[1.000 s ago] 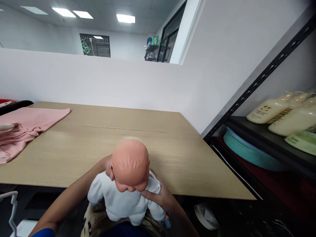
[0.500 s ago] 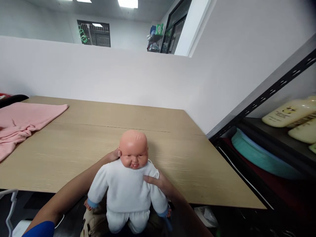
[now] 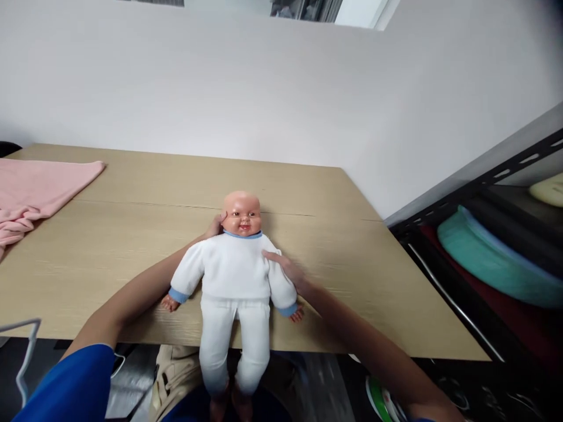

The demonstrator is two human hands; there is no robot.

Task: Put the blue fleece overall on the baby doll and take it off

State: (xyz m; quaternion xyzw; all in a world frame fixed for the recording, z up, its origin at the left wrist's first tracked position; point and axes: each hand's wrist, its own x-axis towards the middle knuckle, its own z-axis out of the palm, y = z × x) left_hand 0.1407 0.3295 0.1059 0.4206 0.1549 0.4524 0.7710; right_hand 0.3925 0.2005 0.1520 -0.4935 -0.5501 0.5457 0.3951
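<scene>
A baby doll (image 3: 235,264) in a white top and trousers with blue cuffs and collar faces up, its head toward the wall. Its upper body is over the wooden table (image 3: 132,181), and its legs extend past the front edge. My left hand (image 3: 215,225) supports the head and neck from the left, its thumb by the doll's ear and the other fingers hidden behind. My right hand (image 3: 284,268) grips the doll's side under its arm, thumb on the chest. Whether the doll's back touches the tabletop is hidden.
A pink cloth (image 3: 44,187) lies on the table's left side. At the right stands a black metal shelf (image 3: 466,190) holding a folded teal item (image 3: 497,264) and a pale yellow bottle (image 3: 548,189). The white wall (image 3: 220,88) borders the table's far side.
Both hands have moved the doll forward, away from me, over the table. Its legs now hang straighter, and its face is turned more upward. My view has tilted down.
</scene>
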